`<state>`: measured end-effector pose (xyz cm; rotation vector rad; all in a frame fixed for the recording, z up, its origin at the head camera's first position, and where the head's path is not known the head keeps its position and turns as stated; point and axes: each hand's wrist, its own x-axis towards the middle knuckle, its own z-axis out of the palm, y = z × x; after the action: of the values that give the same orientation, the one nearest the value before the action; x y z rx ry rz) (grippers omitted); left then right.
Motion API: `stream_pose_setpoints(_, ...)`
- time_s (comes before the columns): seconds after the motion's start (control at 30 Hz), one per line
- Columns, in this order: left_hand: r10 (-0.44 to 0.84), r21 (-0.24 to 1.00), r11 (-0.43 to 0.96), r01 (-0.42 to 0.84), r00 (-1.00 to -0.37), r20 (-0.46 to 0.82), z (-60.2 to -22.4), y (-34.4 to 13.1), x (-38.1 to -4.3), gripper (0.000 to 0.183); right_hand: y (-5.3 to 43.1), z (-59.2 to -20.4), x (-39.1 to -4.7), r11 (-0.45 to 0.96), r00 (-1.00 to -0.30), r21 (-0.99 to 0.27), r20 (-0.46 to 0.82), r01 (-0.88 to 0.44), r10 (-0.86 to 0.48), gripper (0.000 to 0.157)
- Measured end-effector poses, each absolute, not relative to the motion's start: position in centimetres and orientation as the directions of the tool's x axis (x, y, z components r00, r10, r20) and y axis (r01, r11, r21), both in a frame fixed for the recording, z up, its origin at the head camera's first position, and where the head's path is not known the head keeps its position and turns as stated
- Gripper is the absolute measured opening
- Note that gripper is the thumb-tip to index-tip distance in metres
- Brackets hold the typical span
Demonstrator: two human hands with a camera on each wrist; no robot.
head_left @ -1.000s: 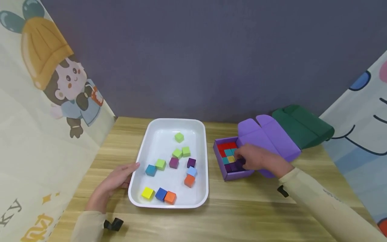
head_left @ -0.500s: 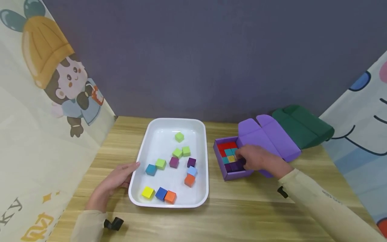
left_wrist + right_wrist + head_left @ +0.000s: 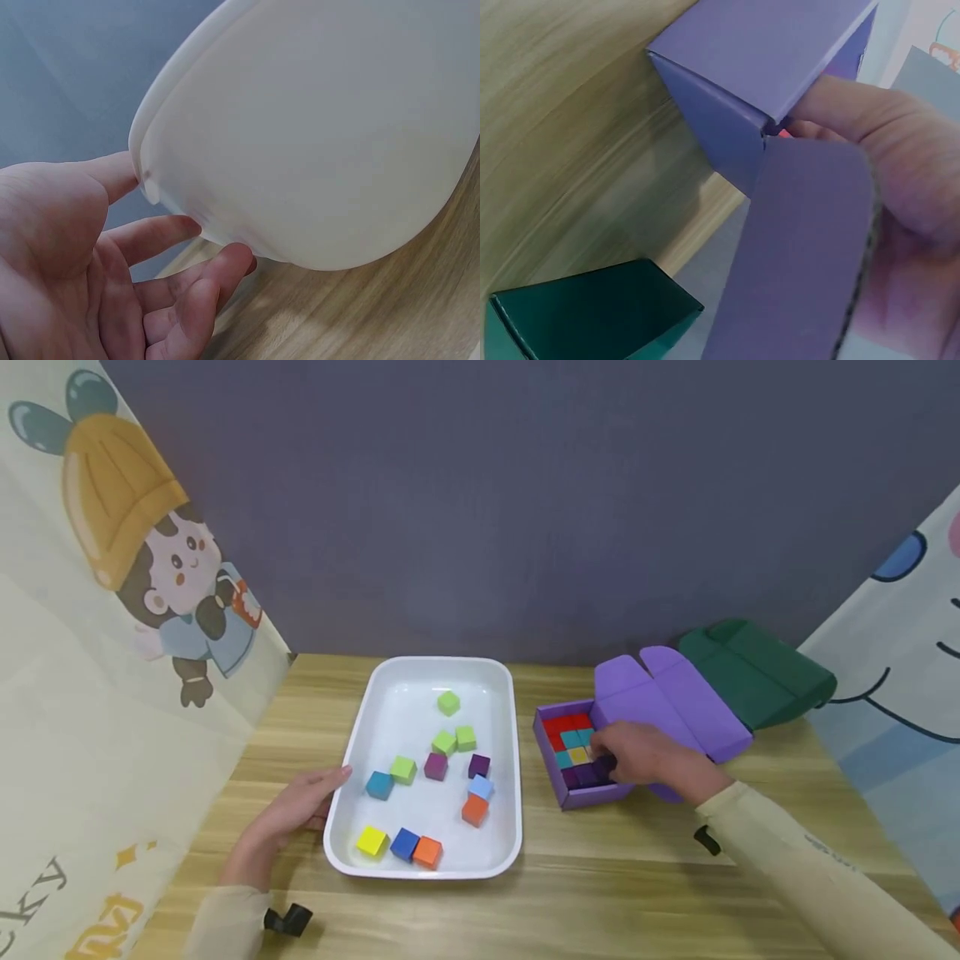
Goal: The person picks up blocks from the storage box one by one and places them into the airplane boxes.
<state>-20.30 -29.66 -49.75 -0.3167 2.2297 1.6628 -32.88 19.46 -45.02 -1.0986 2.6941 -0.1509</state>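
Note:
My left hand (image 3: 296, 803) holds the left side of a white tray (image 3: 420, 874), thumb at its rim. In the left wrist view the other fingers lie against or below the tray's outer wall. Colored cubes are scattered in the tray, such as a yellow cube (image 3: 372, 842) and a green cube (image 3: 448, 702). My right hand (image 3: 641, 752) reaches into an open purple box (image 3: 600, 796). Its fingers pinch a dark purple cube (image 3: 604, 765) at the box's right side. Red, teal, yellow and purple cubes lie packed beside it. The fingertips are partly hidden in the right wrist view.
The box's purple lid (image 3: 678, 702) is folded back to the right. Behind it lies a dark green box (image 3: 757, 677) near the back wall (image 3: 480, 510). Everything stands on a wood-grain table (image 3: 525, 914); printed cloths hang at left and right.
My right hand stays at the purple box, its fingers shifting only slightly by the dark purple cube. The left hand keeps its place on the tray. The head view has moved a little.

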Motion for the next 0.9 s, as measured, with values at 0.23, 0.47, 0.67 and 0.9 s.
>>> stream_pose_setpoints(0.23,0.009,0.879,0.289,-0.378,-0.918,-0.397,-49.8,-29.6,-20.2,0.077,19.5,-45.5,-33.1,0.705,-0.689,-0.172,-0.150,-0.688,-0.709,0.027)
stream_pose_setpoints(0.47,0.004,0.877,0.283,-0.387,-0.914,-0.405,-49.9,-29.6,-20.3,0.076,19.6,-46.0,-33.4,0.707,-0.687,-0.155,-0.165,-0.690,-0.708,0.026)
stream_pose_setpoints(0.67,0.000,0.880,0.280,-0.383,-0.917,-0.399,-49.9,-29.5,-20.2,0.076,19.6,-46.3,-33.3,0.712,-0.693,-0.144,-0.162,-0.687,-0.702,0.027)
stream_pose_setpoints(0.9,0.010,0.882,0.291,-0.370,-0.921,-0.390,-49.8,-29.5,-20.2,0.076,19.6,-46.6,-33.4,0.723,-0.707,-0.158,-0.153,-0.672,-0.691,0.028)
